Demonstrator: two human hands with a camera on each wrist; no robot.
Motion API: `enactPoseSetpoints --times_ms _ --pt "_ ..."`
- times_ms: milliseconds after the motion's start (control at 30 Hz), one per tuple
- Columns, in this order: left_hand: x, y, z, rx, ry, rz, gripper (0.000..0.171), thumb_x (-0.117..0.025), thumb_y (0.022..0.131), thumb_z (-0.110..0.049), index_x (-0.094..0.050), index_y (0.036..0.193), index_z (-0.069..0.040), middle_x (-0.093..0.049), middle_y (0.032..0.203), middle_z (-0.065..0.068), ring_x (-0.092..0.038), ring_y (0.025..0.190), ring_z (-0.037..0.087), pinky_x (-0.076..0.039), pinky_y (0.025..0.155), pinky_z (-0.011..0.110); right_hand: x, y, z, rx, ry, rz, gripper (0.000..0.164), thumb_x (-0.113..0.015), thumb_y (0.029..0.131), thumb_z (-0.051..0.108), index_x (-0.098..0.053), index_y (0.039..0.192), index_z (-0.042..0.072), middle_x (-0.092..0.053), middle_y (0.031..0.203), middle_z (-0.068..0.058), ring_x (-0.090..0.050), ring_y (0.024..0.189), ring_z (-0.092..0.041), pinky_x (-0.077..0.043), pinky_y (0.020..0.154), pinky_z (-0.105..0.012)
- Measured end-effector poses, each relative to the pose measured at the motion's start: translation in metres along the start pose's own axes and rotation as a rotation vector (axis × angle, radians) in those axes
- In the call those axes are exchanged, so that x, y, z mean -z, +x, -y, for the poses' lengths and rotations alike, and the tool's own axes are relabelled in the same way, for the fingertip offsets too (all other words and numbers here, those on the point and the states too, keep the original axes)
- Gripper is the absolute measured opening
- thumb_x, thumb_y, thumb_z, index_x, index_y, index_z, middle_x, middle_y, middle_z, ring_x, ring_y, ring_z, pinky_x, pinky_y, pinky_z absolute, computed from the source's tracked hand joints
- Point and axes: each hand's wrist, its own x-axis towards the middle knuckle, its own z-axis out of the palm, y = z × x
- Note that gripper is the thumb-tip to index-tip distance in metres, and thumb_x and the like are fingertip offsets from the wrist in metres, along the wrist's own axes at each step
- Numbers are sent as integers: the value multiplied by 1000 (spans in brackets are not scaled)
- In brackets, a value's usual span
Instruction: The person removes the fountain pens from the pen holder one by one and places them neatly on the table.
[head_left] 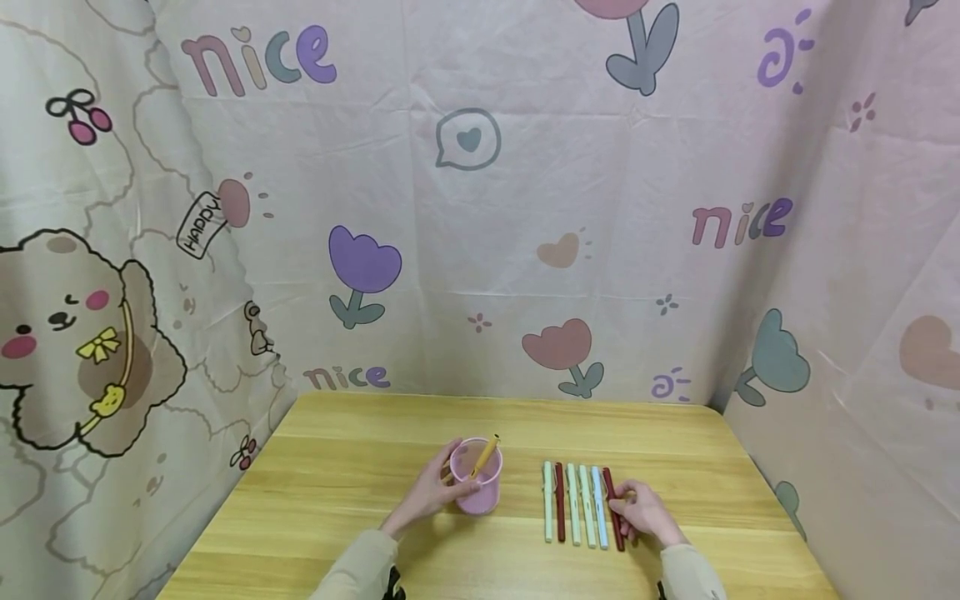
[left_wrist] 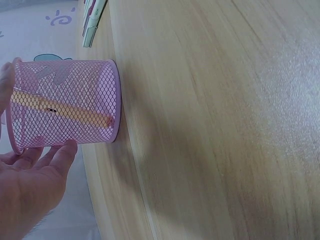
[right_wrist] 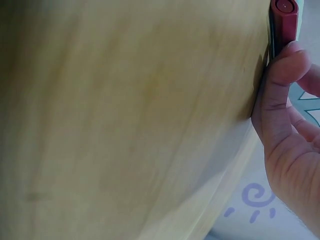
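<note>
A pink mesh pen cup (head_left: pixel 478 502) stands upright on the table, and my left hand (head_left: pixel 437 490) holds it from the left, thumb in front and fingers behind. Inside the cup leans a yellow pen (head_left: pixel 486 456), seen through the mesh in the left wrist view. To the right, several pens lie side by side in a row. My right hand (head_left: pixel 647 512) pinches the rightmost one, a dark red pen (head_left: pixel 608 485), near its middle. In the right wrist view this red pen's end (right_wrist: pixel 285 22) shows beyond the thumb; the fingertips on its far side are partly hidden.
Left of the gripped pen lie a light blue pen (head_left: pixel 599 510), pale green pens (head_left: pixel 573 504) and another dark red pen (head_left: pixel 560 504). The wooden table (head_left: pixel 360 433) meets a printed curtain (head_left: pixel 465 233) behind and at both sides.
</note>
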Motion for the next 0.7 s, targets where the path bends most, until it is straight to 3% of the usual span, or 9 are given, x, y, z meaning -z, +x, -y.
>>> enactPoseSetpoints --times_ms 700 --pt "-1 0 -2 -4 2 1 93 -79 88 -16 -21 155 9 -27 157 38 -36 139 60 -39 116 62 -1 -2 2 -4 -12 -22 19 -63 92 0 -57 108 -6 -57 65 -10 -52 47 -14 -48 40 -24"
